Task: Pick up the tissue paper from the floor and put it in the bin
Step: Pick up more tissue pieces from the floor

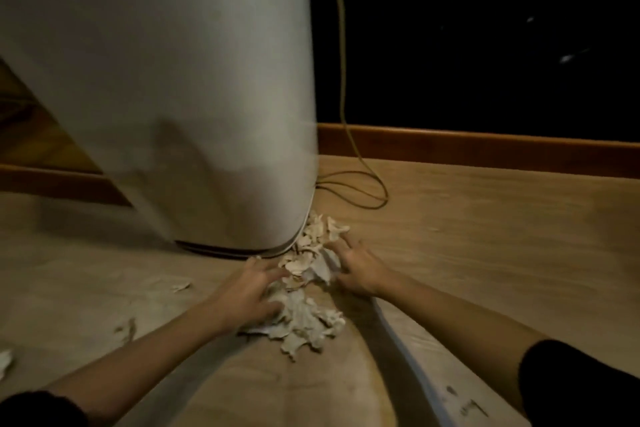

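The left hand [250,291] and right hand [360,269] lie open, fingers spread, touching a heap of crumpled white tissue paper [304,308] between them. Just past both hands stands a tall round white bin [180,97].

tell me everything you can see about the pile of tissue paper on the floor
The tissue paper pile is a heap of torn, crumpled off-white scraps that look thin and soft. It lies on the wooden floor, running from the base of the white bin, which its far end touches, back toward the person. The left hand and right hand press against it from either side, fingers spread. A few loose scraps lie apart to the left.
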`<state>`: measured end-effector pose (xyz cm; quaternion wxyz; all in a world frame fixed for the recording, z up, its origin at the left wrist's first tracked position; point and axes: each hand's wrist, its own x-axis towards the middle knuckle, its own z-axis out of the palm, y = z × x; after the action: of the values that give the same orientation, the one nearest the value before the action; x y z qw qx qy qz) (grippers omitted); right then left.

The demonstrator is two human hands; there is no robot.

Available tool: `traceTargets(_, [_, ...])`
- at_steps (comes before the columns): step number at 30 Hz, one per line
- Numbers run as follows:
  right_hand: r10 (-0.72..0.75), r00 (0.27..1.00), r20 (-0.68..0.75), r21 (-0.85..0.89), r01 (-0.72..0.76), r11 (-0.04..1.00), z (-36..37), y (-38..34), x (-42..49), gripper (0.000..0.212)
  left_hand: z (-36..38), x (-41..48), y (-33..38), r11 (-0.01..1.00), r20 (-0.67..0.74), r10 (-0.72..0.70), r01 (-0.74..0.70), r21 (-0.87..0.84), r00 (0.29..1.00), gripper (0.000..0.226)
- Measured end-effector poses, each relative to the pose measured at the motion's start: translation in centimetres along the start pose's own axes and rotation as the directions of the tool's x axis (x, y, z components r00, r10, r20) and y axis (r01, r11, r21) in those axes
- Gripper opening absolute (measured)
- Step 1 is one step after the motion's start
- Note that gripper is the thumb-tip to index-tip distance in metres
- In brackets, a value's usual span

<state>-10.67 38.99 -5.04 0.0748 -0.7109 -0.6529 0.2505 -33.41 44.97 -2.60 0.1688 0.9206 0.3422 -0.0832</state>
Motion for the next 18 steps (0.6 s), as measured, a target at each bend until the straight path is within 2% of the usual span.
traceTargets(2, [0.004, 1.0, 0.015, 0.001, -0.004, 1.0, 0.9, -0.1, 2.5, 0.072, 1.7, -0.2, -1.3, 1.0, 0.029, -0.005, 0.005, 0.004, 1.0, 0.072])
traceTargets(5, [0.002, 1.0, 0.016, 0.015, -0.002, 1.0, 2.0, 0.1, 5.1, 0.077, 3.8, 0.4, -1.3, 1.0, 0.001, 0.001, -0.001, -0.003, 1.0, 0.07])
traceTargets(7, [-0.019, 1.0, -0.019, -0.038, 0.018, 0.999, 2.8, -0.3, 5.7, 0.068, 4.9, 0.7, -0.9, 1.0, -0.089, -0.016, 0.015, -0.012, 0.996, 0.06])
traceTargets(10, [-0.103, 0.978, -0.184, -0.02, 0.101, 0.995, 4.8, -1.7, 4.6, 0.037, 6.5, -0.1, -0.7, 0.993, -0.229, -0.055, 0.029, -0.115, 0.972, 0.045])
traceTargets(12, [-0.148, 0.945, -0.291, -0.055, 0.138, 0.989, 6.6, -2.7, 3.0, 0.023, 7.3, -0.9, -1.0, 0.979, -0.308, -0.091, 0.029, -0.201, 0.947, 0.037])
traceTargets(16, [-0.17, 0.909, -0.381, -0.015, 0.178, 0.984, 8.5, -3.3, 0.3, 0.022, 8.3, -3.3, -2.7, 0.952, -0.435, -0.188, 0.055, -0.3, 0.881, 0.029])
traceTargets(18, [-0.076, 0.928, -0.365, 0.118, 0.127, 0.985, 7.4, -2.9, 0.0, 0.024, 7.5, -4.9, -3.8, 0.923, -0.445, -0.273, 0.103, -0.37, 0.853, 0.027])
